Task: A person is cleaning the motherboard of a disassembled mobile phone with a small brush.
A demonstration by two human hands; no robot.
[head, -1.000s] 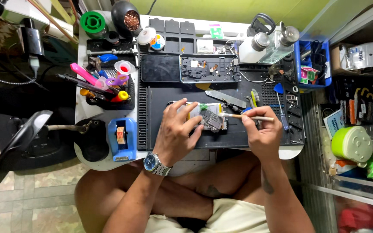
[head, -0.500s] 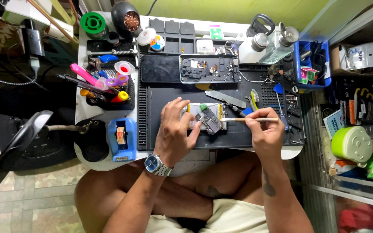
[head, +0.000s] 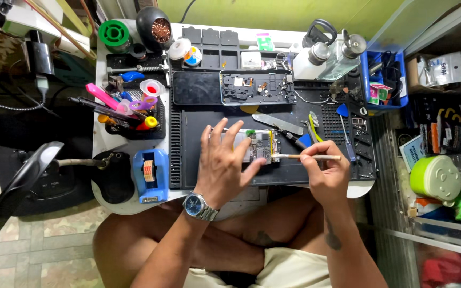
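Note:
An opened phone (head: 260,147) with its circuit board showing lies on the black work mat (head: 198,128). My left hand (head: 224,165), a watch on its wrist, rests on the phone's left part and holds it down with spread fingers. My right hand (head: 324,169) pinches a thin brush (head: 308,157) with a pale wooden handle. The brush lies level, its tip touching the board at the phone's right end.
A phone back frame (head: 256,87) lies at the mat's far side. A metal spatula (head: 277,123), tweezers and a blue pick (head: 342,110) lie to the right. A blue tape dispenser (head: 149,172), a tool holder (head: 129,109), bottles (head: 329,56) and a blue bin (head: 382,80) surround the mat.
My right hand has shifted slightly right and the brush tip now sits at the phone's right end. The left hand's fingers have spread a little over the phone.

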